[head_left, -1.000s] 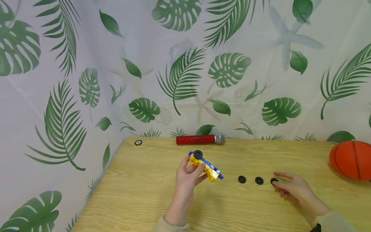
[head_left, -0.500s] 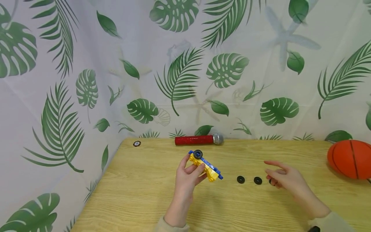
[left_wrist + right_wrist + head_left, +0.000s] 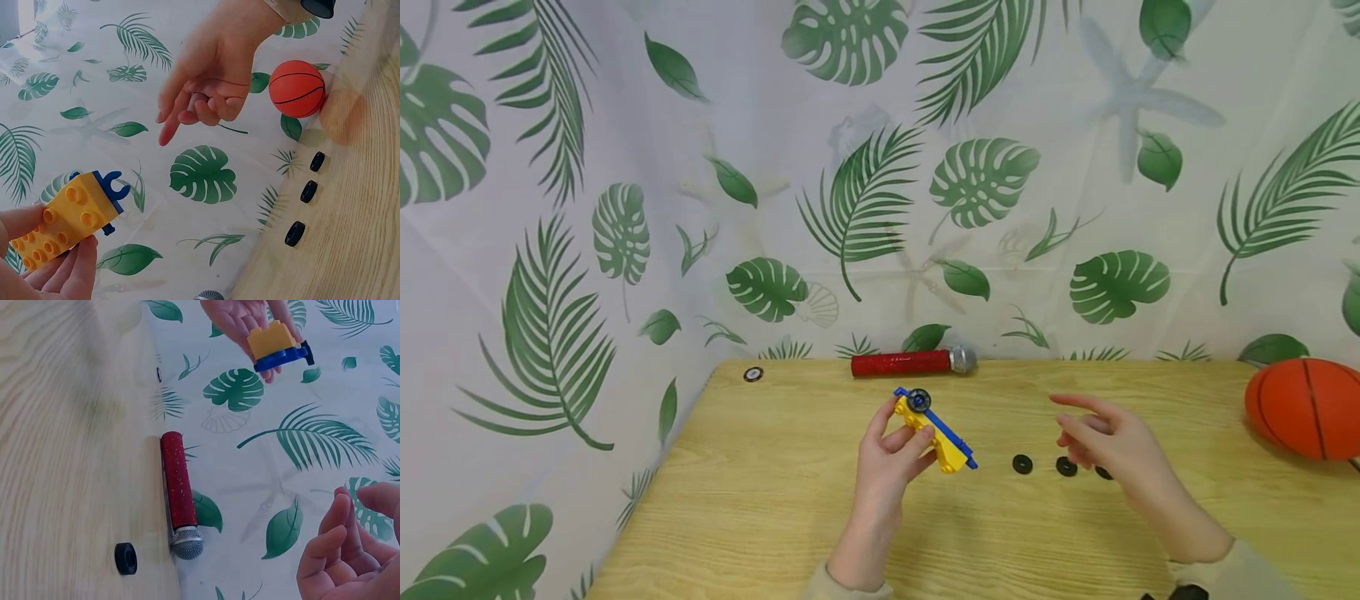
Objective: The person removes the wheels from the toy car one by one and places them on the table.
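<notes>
My left hand [image 3: 887,454] grips a yellow and blue toy car [image 3: 945,448] above the table, tilted with one end lower. One black wheel [image 3: 918,401] sits on its blue base near the upper end. In the left wrist view, studs show on the yellow body [image 3: 69,215] and a blue hook sticks out at one end. My right hand [image 3: 1108,437] hovers with its index finger extended and other fingers loosely bent, holding nothing. Three black toy tires lie in a row on the table: a left one [image 3: 1022,464], a middle one [image 3: 1066,467] and a right one [image 3: 1103,472], partly hidden.
A red microphone [image 3: 901,363] with a silver head lies along the table's back edge. At the far right sits an orange ball [image 3: 1307,408] with black lines. A small round disc [image 3: 753,374] lies at the back left. Leaf-patterned cloth hangs behind the wooden table [image 3: 760,500].
My right hand has drawn away from the right tire, rising and moving left toward the car. The left hand has turned the car slightly. The tires stay on the table.
</notes>
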The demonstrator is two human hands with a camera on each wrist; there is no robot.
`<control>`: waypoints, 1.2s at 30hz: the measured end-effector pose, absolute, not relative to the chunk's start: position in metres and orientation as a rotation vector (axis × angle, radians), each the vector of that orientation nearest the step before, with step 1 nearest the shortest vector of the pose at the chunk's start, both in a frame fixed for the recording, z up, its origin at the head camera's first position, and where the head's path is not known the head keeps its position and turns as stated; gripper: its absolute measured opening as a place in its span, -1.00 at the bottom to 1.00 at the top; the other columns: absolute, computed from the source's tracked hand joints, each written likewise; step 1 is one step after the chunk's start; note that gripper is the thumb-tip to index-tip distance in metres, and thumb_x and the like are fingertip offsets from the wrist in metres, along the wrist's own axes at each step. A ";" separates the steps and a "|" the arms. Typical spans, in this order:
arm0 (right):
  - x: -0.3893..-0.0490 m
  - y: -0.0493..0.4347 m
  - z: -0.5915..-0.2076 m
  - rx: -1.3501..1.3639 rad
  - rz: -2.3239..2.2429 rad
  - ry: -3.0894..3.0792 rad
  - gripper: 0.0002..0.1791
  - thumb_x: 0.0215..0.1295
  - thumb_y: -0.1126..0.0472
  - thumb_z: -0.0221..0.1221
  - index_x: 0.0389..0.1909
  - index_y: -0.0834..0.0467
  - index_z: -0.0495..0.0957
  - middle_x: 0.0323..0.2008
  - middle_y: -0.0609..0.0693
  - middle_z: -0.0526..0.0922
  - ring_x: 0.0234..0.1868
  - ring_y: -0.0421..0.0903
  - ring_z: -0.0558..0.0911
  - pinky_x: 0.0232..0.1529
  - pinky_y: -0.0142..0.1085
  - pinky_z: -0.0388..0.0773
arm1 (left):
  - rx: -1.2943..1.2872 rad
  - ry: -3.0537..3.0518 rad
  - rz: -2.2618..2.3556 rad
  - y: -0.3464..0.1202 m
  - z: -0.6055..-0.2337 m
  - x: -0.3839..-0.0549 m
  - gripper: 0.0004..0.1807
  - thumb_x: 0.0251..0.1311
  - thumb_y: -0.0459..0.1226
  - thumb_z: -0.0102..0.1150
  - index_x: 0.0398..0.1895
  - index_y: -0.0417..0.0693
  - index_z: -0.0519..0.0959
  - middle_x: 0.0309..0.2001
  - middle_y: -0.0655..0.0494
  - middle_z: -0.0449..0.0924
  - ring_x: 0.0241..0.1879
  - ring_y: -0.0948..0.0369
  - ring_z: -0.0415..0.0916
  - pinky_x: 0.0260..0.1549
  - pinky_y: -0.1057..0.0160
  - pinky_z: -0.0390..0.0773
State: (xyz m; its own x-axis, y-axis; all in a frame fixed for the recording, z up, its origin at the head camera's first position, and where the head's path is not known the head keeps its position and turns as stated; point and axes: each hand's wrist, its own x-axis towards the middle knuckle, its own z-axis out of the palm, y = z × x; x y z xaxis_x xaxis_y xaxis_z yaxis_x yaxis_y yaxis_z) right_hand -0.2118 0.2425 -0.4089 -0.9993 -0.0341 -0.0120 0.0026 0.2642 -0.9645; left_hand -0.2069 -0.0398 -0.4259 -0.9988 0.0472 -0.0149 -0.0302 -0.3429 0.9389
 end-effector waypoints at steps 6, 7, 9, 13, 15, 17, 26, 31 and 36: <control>-0.207 0.228 -0.399 -0.097 -1.984 2.431 -0.49 0.42 0.06 0.18 0.31 0.16 0.42 -0.50 -0.15 0.67 -0.55 -0.20 0.54 -0.50 -0.30 0.55 | 0.033 1.787 2.539 -0.038 -0.428 -0.206 -0.25 0.24 -0.33 0.31 0.47 -0.08 0.21 0.07 -0.21 0.65 -0.07 0.15 0.69 0.05 0.03 0.64; -0.207 0.225 -0.398 -0.110 -2.003 2.421 -0.51 0.42 0.07 0.19 0.29 0.16 0.44 -0.51 -0.15 0.67 -0.55 -0.20 0.55 -0.50 -0.30 0.56 | 0.033 1.796 2.534 -0.038 -0.427 -0.206 -0.26 0.25 -0.33 0.30 0.46 -0.09 0.21 0.08 -0.21 0.65 -0.07 0.15 0.69 0.05 0.04 0.64; -0.208 0.219 -0.396 -0.141 -2.025 2.422 -0.56 0.42 0.09 0.19 0.25 0.13 0.47 -0.51 -0.15 0.67 -0.56 -0.20 0.55 -0.51 -0.31 0.56 | 0.035 1.811 2.523 -0.037 -0.427 -0.206 -0.30 0.25 -0.33 0.29 0.43 -0.12 0.22 0.09 -0.22 0.64 -0.05 0.14 0.68 0.04 0.06 0.64; -0.207 0.208 -0.391 -0.196 -2.031 2.449 -0.62 0.42 0.12 0.18 0.20 0.11 0.51 -0.52 -0.14 0.66 -0.56 -0.18 0.57 -0.52 -0.33 0.57 | 0.041 1.830 2.501 -0.036 -0.426 -0.206 -0.36 0.27 -0.32 0.28 0.37 -0.16 0.26 0.08 -0.20 0.65 -0.06 0.15 0.67 0.03 0.08 0.65; -0.207 0.203 -0.390 -0.210 -2.036 2.449 -0.64 0.43 0.13 0.18 0.18 0.10 0.51 -0.52 -0.14 0.66 -0.56 -0.17 0.59 -0.51 -0.34 0.58 | 0.045 1.830 2.498 -0.035 -0.425 -0.205 -0.37 0.26 -0.32 0.29 0.36 -0.15 0.29 0.05 -0.18 0.66 -0.09 0.16 0.67 0.00 0.10 0.66; -0.207 0.199 -0.389 -0.229 -2.042 2.448 -0.63 0.43 0.14 0.18 0.19 0.13 0.51 -0.52 -0.13 0.66 -0.55 -0.17 0.59 -0.50 -0.34 0.58 | 0.054 1.820 2.498 -0.034 -0.425 -0.205 -0.38 0.25 -0.33 0.30 0.35 -0.14 0.31 0.02 -0.15 0.66 -0.13 0.17 0.66 -0.02 0.13 0.67; -0.206 0.181 -0.387 -0.241 -2.027 2.449 -0.58 0.41 0.19 0.18 0.19 0.32 0.47 -0.56 -0.10 0.63 -0.57 -0.17 0.53 -0.53 -0.32 0.55 | 0.040 1.831 2.450 -0.031 -0.425 -0.203 -0.36 0.25 -0.29 0.31 0.39 -0.12 0.35 0.10 -0.12 0.64 -0.10 0.19 0.67 0.01 0.14 0.66; -0.205 0.174 -0.389 -0.234 -1.978 2.463 -0.60 0.40 0.14 0.21 0.12 0.33 0.50 -0.56 -0.08 0.63 -0.58 -0.15 0.51 -0.53 -0.30 0.54 | 0.026 1.849 2.417 -0.030 -0.425 -0.201 -0.39 0.26 -0.27 0.30 0.36 -0.14 0.37 0.13 -0.12 0.63 -0.05 0.16 0.66 0.04 0.12 0.65; -0.205 0.168 -0.393 -0.231 -1.906 2.464 -0.62 0.37 0.12 0.24 0.05 0.30 0.53 -0.54 -0.04 0.65 -0.57 -0.13 0.55 -0.52 -0.28 0.57 | 0.033 1.864 2.386 -0.027 -0.426 -0.201 -0.39 0.25 -0.24 0.32 0.35 -0.15 0.39 0.13 -0.12 0.63 -0.04 0.15 0.66 0.04 0.11 0.64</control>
State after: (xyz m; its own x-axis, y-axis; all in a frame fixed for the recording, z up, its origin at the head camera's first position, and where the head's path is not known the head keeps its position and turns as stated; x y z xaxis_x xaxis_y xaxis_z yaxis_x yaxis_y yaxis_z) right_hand -0.2054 0.1680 -0.3926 -0.9889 -0.1276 0.0761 -0.1057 0.2442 -0.9640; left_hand -0.2013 -0.0268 -0.4260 -0.9933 0.1030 -0.0527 -0.0761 -0.2380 0.9683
